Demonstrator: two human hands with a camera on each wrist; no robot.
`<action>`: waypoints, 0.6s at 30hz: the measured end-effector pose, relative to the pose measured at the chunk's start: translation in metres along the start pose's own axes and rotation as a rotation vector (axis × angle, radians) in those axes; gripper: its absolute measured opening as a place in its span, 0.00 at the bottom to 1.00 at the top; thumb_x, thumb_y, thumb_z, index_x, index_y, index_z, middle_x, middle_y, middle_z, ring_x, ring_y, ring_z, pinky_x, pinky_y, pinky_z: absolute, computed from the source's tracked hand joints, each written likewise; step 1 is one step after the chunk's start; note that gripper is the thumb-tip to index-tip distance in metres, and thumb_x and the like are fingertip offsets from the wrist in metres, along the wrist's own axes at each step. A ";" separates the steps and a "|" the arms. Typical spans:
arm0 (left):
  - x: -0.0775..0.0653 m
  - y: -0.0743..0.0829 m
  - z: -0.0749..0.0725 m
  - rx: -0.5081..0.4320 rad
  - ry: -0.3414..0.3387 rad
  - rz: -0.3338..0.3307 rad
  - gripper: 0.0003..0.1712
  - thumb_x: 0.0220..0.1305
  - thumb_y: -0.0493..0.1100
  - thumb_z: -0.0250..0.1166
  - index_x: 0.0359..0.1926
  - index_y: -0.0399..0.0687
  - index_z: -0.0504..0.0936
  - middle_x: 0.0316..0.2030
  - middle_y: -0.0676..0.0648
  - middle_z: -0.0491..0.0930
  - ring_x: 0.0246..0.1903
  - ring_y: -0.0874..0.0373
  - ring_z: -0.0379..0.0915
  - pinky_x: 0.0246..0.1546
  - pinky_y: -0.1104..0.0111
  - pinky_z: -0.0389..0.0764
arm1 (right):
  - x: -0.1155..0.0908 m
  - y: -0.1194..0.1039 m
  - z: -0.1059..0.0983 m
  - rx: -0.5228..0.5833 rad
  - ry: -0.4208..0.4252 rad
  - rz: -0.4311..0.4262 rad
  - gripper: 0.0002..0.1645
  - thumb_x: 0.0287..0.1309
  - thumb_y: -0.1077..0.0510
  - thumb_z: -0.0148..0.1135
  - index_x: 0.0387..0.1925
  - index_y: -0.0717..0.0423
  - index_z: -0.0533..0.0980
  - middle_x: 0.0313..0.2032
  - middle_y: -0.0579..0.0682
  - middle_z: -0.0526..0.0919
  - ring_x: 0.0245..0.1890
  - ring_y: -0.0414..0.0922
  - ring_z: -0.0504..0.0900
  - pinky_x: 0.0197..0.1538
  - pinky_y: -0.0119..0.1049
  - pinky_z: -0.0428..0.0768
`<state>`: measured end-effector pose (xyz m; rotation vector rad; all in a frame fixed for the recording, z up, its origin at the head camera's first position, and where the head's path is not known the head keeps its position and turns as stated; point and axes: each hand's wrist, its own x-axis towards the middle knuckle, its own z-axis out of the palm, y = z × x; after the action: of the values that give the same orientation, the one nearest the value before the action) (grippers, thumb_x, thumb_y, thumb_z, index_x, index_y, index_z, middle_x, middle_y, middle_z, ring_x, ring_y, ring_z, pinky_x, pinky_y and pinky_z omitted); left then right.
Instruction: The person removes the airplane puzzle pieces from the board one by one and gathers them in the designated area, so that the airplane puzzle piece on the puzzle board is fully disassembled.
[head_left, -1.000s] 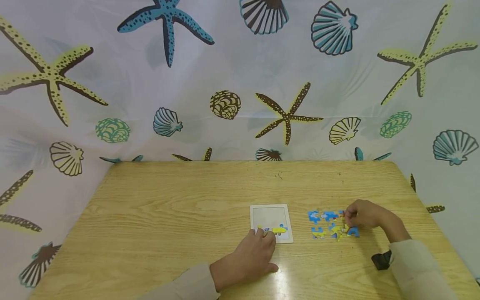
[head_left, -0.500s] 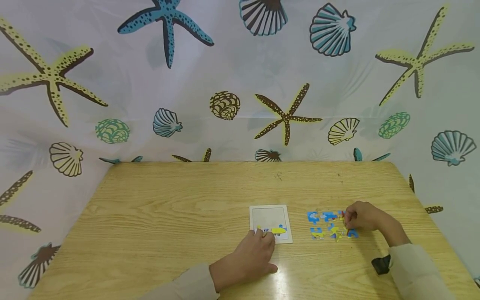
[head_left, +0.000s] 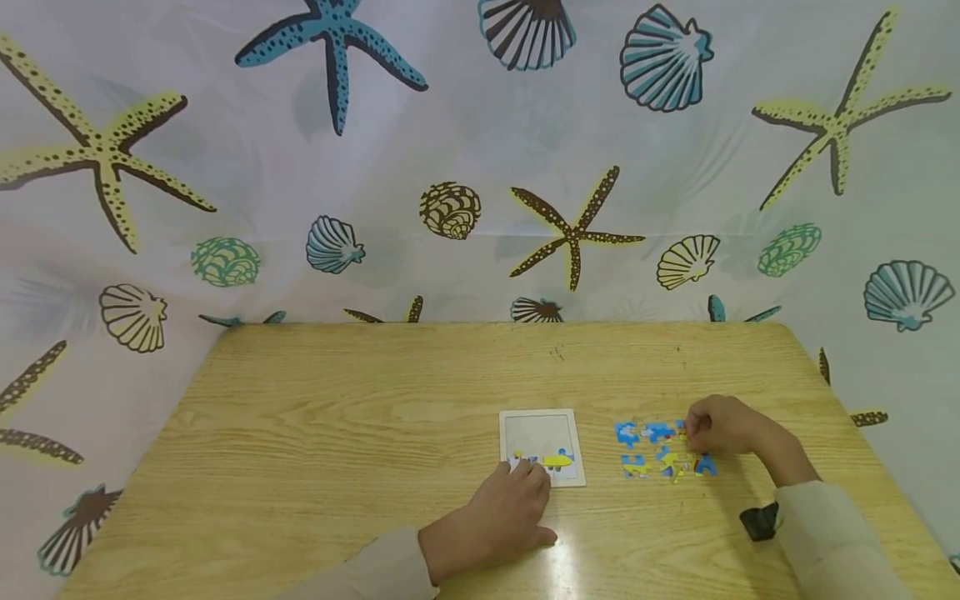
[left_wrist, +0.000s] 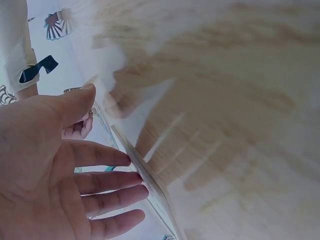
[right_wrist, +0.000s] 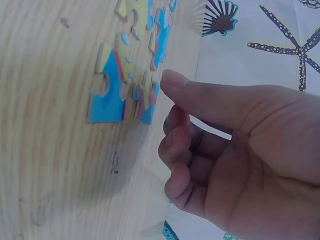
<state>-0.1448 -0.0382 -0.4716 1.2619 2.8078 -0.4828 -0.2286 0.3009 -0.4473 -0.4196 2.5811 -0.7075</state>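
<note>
My left hand [head_left: 498, 512] rests at the near edge of a white puzzle frame [head_left: 580, 442], fingers stretched out with their tips on its rim [left_wrist: 145, 175]. Along the frame's near side lie joined pieces, among them a yellow one [head_left: 557, 461]; the fingers partly cover that row. My right hand [head_left: 723, 427] hovers over the loose jigsaw pieces to the right of the frame. Its fingers are loosely bent, with nothing showing between them and the thumb in the right wrist view. Below them lie a blue corner piece [right_wrist: 107, 102] and a smaller blue, red and yellow piece [right_wrist: 146, 107].
Other blue and yellow pieces [head_left: 633, 465] lie in two rough rows. The wooden table [head_left: 337, 400] ends at a cloth backdrop [head_left: 420, 125] printed with shells and starfish. A black band [head_left: 759, 522] hangs at the right cuff.
My right hand has shifted slightly left and away from me, showing more of the blue and red piece at the near right of the group. The left hand stays on the frame.
</note>
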 end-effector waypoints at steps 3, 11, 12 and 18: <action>-0.001 0.001 -0.001 -0.002 -0.002 -0.013 0.42 0.63 0.72 0.46 0.62 0.45 0.72 0.58 0.49 0.73 0.53 0.56 0.70 0.50 0.65 0.75 | 0.002 -0.005 -0.001 -0.016 0.002 -0.004 0.02 0.55 0.65 0.61 0.29 0.59 0.75 0.25 0.48 0.78 0.25 0.42 0.71 0.31 0.36 0.71; -0.004 0.006 -0.005 0.050 0.012 -0.058 0.42 0.60 0.74 0.48 0.60 0.48 0.73 0.58 0.51 0.73 0.51 0.53 0.72 0.48 0.64 0.75 | 0.010 -0.019 -0.001 -0.005 -0.002 -0.017 0.02 0.56 0.64 0.61 0.29 0.60 0.76 0.25 0.49 0.77 0.25 0.42 0.70 0.31 0.35 0.71; -0.004 0.007 -0.005 0.054 0.013 -0.063 0.42 0.60 0.74 0.48 0.60 0.48 0.73 0.58 0.51 0.73 0.50 0.53 0.72 0.48 0.64 0.75 | 0.011 -0.020 -0.001 0.000 -0.004 -0.022 0.02 0.56 0.64 0.61 0.29 0.59 0.76 0.25 0.49 0.76 0.25 0.42 0.70 0.30 0.35 0.70; -0.002 0.009 -0.002 0.052 -0.016 -0.082 0.43 0.60 0.75 0.46 0.62 0.50 0.72 0.60 0.51 0.71 0.49 0.51 0.72 0.47 0.63 0.75 | 0.019 -0.030 0.005 0.027 -0.010 -0.039 0.02 0.59 0.65 0.59 0.30 0.60 0.76 0.25 0.50 0.75 0.23 0.42 0.70 0.28 0.36 0.72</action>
<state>-0.1364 -0.0337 -0.4718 1.1500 2.8606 -0.5697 -0.2374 0.2671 -0.4414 -0.4655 2.5569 -0.7517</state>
